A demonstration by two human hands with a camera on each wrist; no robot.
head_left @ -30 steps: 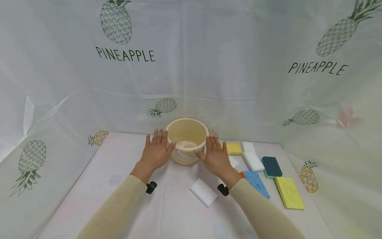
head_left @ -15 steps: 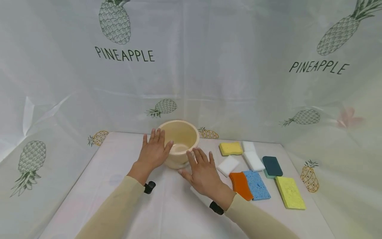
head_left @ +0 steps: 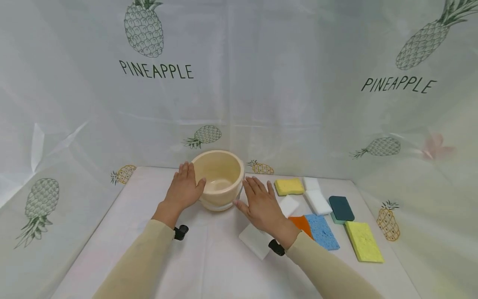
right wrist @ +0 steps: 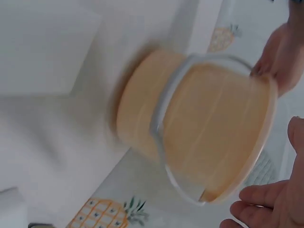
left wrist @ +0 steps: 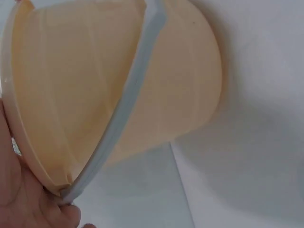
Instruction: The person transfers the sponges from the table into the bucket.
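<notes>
A cream plastic bucket (head_left: 218,199) with a grey-white handle (left wrist: 128,97) stands upright at the back middle of the table. My left hand (head_left: 183,187) is at its left side, fingers straight and touching near the rim; the left wrist view shows fingertips by the handle's hinge. On the other side, my right hand (head_left: 263,207) is spread with straight fingers, fingertips close to the bucket's right wall and rim. In the right wrist view the handle hangs down around the bucket's (right wrist: 213,123) side. A white sponge (head_left: 255,241) lies partly under my right wrist.
To the right lie a yellow sponge (head_left: 289,187), white sponges (head_left: 317,202), an orange sponge (head_left: 300,224), a blue sponge (head_left: 323,234), a dark green scouring sponge (head_left: 341,209) and a large yellow sponge (head_left: 364,241). A pineapple-print sheet (head_left: 261,83) rises behind the table.
The bucket has shifted left and turned, so its handle sits differently. My left hand has moved left with it. The right hand swung toward the front, then back up to the bucket's right side.
</notes>
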